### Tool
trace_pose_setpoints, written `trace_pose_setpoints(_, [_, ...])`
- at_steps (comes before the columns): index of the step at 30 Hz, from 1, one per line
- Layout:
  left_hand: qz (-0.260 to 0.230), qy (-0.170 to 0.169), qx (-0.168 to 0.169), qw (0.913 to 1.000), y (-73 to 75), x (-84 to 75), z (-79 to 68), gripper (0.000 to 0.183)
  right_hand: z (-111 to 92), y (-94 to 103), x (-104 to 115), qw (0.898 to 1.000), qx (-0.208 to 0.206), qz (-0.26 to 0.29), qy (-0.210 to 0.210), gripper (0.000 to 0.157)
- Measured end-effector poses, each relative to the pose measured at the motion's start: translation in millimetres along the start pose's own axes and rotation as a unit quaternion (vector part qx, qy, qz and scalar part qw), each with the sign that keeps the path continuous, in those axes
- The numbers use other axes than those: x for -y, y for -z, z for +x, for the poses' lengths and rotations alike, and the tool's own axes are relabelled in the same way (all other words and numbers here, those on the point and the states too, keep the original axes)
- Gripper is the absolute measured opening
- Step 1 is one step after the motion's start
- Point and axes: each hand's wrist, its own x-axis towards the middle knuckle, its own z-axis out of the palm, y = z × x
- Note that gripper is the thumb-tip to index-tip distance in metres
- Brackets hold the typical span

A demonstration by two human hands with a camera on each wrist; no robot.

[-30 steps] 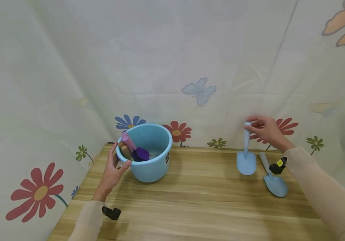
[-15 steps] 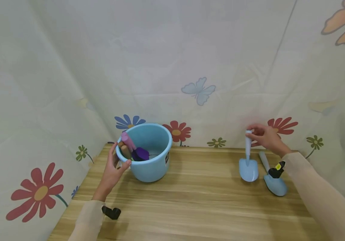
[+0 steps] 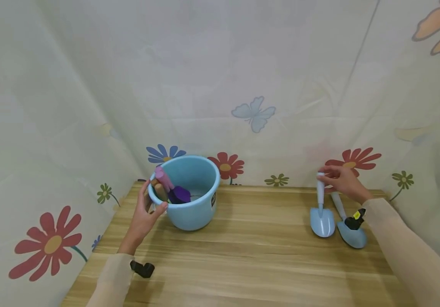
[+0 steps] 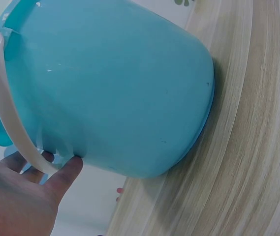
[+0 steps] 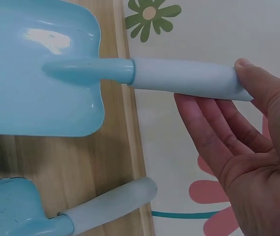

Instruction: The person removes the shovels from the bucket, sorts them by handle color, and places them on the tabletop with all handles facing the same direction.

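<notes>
My left hand [image 3: 143, 221] holds the near left rim of a light-blue bucket [image 3: 193, 215]; the left wrist view shows its white carrying handle [image 4: 9, 101] by the fingers. Inside lie a purple trowel [image 3: 181, 195] with a pink handle and a tan handle [image 3: 161, 192] whose lower end is hidden. At the right, my right hand [image 3: 344, 184] pinches the pale handle end of a light-blue trowel [image 3: 322, 222], blade pointing down. A second light-blue trowel [image 3: 355, 238] with a greyish handle lies on the table beside it, partly covered by the wrist camera.
The wooden table [image 3: 250, 256] meets a pale curtain [image 3: 189, 76] printed with flowers and butterflies, directly behind the bucket and trowels. Bare wood lies between the bucket and the trowels. Black wrist cameras sit on both sleeves.
My right hand has lowered the light-blue trowel and brought it slightly right, closer to the second trowel. The left hand and bucket have stayed in place.
</notes>
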Motion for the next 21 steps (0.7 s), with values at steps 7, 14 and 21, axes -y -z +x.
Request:
trace_pose_setpoints(7, [0.0,0.003,-0.003,1.0,-0.1,-1.0,0.2,0.094,0.2,-2.2,-9.5,1.0,-0.002,-0.014,-0.023,0.054])
trace_pose_setpoints(14, [-0.002,0.002,-0.005,1.0,-0.3,1.9,0.3,0.093,0.1,-7.1,-19.2,0.999,0.001,-0.023,-0.028,0.054])
trace_pose_setpoints(21, [0.002,0.005,-0.004,1.0,-0.2,2.2,0.1,0.093,0.4,-11.6,-27.2,0.999,-0.002,-0.017,-0.051,0.055])
